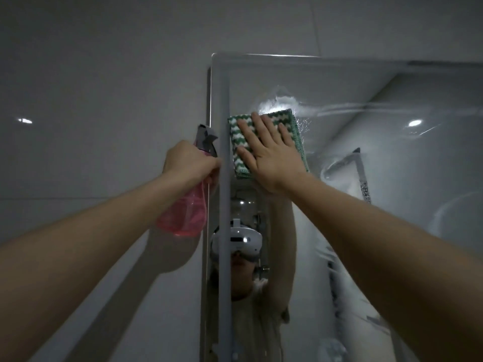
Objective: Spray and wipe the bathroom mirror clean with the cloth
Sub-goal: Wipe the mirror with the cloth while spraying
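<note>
The bathroom mirror point(366, 158) fills the right half of the view, with wet streaks and foam near its top left. My right hand point(269, 152) presses a folded green-and-white cloth point(295, 126) flat against the glass near the mirror's upper left corner, fingers straight and spread. My left hand point(190, 163) grips the neck of a pink spray bottle point(183, 215) with a grey nozzle, held up just left of the mirror's edge. The bottle's nozzle points up and to the right.
A grey tiled wall point(91, 100) lies left of the mirror and above it. The mirror's pale frame edge point(224, 205) runs vertically down the middle. My reflection with a white headset point(243, 241) shows low in the glass, and a shower fitting point(363, 176) is reflected at right.
</note>
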### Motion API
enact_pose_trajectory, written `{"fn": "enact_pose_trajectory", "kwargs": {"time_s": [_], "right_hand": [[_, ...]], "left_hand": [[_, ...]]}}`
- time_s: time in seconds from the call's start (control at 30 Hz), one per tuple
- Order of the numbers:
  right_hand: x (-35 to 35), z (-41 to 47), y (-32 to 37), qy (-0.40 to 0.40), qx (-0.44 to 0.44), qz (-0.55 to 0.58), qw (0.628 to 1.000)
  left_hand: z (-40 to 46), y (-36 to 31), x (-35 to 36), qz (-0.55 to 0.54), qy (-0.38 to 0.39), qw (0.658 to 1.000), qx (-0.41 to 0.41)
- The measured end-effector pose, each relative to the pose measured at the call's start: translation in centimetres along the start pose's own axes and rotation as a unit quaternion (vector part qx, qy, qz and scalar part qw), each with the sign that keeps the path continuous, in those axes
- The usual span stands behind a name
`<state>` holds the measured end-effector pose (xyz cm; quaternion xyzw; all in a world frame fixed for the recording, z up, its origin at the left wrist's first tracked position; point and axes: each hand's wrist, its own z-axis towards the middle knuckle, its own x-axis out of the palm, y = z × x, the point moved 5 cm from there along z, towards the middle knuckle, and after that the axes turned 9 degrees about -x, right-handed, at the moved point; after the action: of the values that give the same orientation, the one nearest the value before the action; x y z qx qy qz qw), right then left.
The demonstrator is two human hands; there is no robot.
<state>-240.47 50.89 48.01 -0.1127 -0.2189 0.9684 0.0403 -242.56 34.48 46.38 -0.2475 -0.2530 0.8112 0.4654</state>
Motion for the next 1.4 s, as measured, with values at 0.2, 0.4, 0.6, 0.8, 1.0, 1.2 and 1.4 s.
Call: {"fn": "enact_pose_trajectory", "kwargs": {"time_s": [0.2,0.4,0.6,0.8,1.0,1.2,1.4], "right_hand": [[-0.7,3.4,-1.3,-0.009,0.035,0.014,0.999],[-1.5,7.2,-2.7,-0.020,0.068,0.027,0.997],[-1.9,9.3,-3.9,-0.031,0.097,0.026,0.994],[-2.2,11.6,-3.4,-0.045,0.168,0.035,0.984],[-2.7,15.4,-1.7,-0.058,0.125,0.021,0.990],[-3.0,16.7,-2.4,-0.059,0.044,0.006,0.997],[-3.3,15.0,-5.1,-0.042,0.020,0.002,0.999]], "left_hand": [[2.5,-2.5,-0.3,-0.060,0.002,0.998,0.014],[3.7,-3.6,-0.6,-0.056,0.026,0.998,0.020],[4.5,-3.3,-0.3,-0.068,0.060,0.996,0.018],[5.2,-2.9,-0.1,-0.123,0.072,0.990,-0.006],[5.3,-2.7,0.4,-0.130,0.083,0.988,-0.007],[5.7,-2.4,0.2,-0.102,0.061,0.993,0.011],[4.7,-2.6,0.3,-0.115,0.073,0.991,0.001]]}}
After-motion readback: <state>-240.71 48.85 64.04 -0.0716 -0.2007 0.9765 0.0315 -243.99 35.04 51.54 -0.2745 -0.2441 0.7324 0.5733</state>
